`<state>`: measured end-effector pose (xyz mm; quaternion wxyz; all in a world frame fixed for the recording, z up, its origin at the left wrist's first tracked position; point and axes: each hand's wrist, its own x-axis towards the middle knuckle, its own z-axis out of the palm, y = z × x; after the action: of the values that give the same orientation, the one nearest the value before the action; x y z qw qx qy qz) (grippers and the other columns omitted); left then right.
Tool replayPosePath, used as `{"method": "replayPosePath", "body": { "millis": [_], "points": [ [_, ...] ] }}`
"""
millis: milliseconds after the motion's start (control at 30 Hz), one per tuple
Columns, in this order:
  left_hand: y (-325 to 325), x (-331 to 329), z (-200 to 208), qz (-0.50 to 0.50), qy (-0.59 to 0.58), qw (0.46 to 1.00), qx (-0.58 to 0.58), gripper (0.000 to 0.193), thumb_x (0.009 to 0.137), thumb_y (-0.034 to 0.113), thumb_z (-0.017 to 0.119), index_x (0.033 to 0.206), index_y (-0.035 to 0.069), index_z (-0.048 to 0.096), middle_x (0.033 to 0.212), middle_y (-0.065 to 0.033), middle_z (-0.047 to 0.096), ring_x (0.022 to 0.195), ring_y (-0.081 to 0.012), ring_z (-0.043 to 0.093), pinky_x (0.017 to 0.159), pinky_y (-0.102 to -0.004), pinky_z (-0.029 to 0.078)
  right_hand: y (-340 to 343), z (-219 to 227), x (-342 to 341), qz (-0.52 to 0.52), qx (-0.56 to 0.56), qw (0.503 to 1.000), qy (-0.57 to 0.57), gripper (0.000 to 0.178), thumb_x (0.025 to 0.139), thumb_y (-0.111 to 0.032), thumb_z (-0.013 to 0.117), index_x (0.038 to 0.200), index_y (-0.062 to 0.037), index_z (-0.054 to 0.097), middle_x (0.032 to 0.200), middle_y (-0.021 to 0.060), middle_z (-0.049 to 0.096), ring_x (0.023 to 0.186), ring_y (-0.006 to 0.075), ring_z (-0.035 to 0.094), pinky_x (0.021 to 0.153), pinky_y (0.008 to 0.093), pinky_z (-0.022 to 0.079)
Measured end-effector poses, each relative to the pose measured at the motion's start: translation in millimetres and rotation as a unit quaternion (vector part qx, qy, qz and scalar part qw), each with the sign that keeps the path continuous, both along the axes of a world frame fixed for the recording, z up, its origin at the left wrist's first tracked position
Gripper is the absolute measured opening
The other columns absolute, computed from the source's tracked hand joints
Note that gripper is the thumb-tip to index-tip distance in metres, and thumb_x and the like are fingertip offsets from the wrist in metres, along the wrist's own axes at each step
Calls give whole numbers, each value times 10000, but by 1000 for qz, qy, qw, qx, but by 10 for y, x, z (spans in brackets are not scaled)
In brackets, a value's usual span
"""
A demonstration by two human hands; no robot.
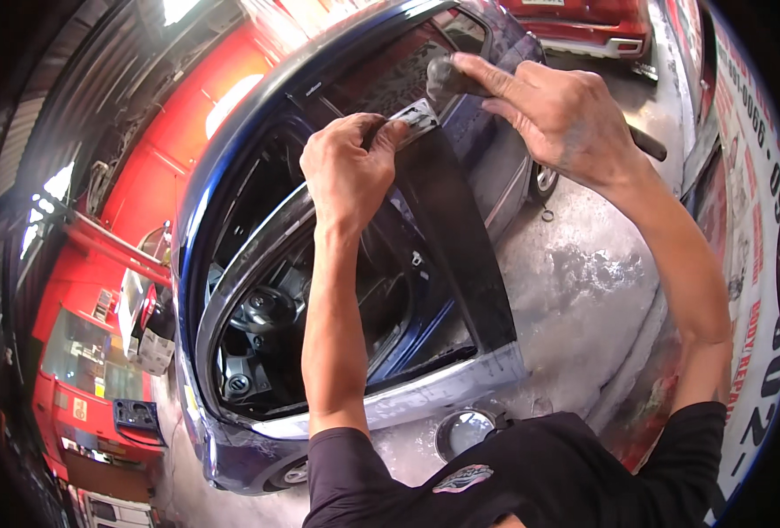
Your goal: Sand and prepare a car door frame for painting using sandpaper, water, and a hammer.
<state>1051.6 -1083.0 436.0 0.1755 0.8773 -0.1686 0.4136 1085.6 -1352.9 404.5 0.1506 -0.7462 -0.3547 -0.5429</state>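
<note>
Right hand [566, 114] around dark-handled tool [445, 79]

The head view looks down at a nearby car [447, 211].

Right hand [575, 119] is covering the middle of the dark tool [445, 79]; its rounded head is looking blurred. Left hand [350, 167] is hiding one end of the small flat piece [421, 121]; its markings are staying too small to tell. Left forearm [333, 334] is blocking part of the blue car [438, 202]. Black shirt [548, 475] is overlapping the round container [465, 431]. Upper edge is cutting off the red vehicle [575, 22].
</note>
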Motion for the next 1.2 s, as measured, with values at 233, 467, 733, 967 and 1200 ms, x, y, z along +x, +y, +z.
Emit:
{"method": "replayPosePath", "body": {
  "millis": [233,467,733,967,1200],
  "points": [
    [21,24,-21,-3,-11,1000,-6,243,918,194,830,1015,-28,810,853,-155,798,767,-183,744,756,-326,568,53,-35,106,23,23,999,14,553,981,-275,738,1519,-268,612,714,88,609,610,290,663,594,423,564],
    [-98,-77,64,-1,59,997,-45,258,941,213,812,1039,-26,811,866,-114,801,801,-149,710,786,-324,554,59,-241,104,60,54,996,45,524,998,-276,714,1512,-231,616,744,110,635,649,322,675,639,442,567],
    [-191,94,297,-3,197,980,-9,415,905,398,836,909,-13,782,693,-80,691,640,-156,627,656,-347,506,-28,-1004,-32,242,339,855,310,403,1069,-209,650,1384,42,645,775,94,676,673,120,601,656,332,496],
    [-264,316,503,-95,374,921,-48,481,986,491,781,878,22,777,673,72,608,642,-18,503,604,-254,421,27,-1657,-301,286,424,668,541,412,1074,-257,654,1390,7,665,732,-38,544,625,38,454,577,228,389],
    [64,159,553,-117,391,913,-31,490,1007,460,748,1008,-27,806,757,31,679,703,-48,563,653,-280,484,-88,-1916,-501,283,457,612,580,469,1074,-283,662,1440,8,625,735,-30,552,556,26,442,482,210,356]
  ]
}}
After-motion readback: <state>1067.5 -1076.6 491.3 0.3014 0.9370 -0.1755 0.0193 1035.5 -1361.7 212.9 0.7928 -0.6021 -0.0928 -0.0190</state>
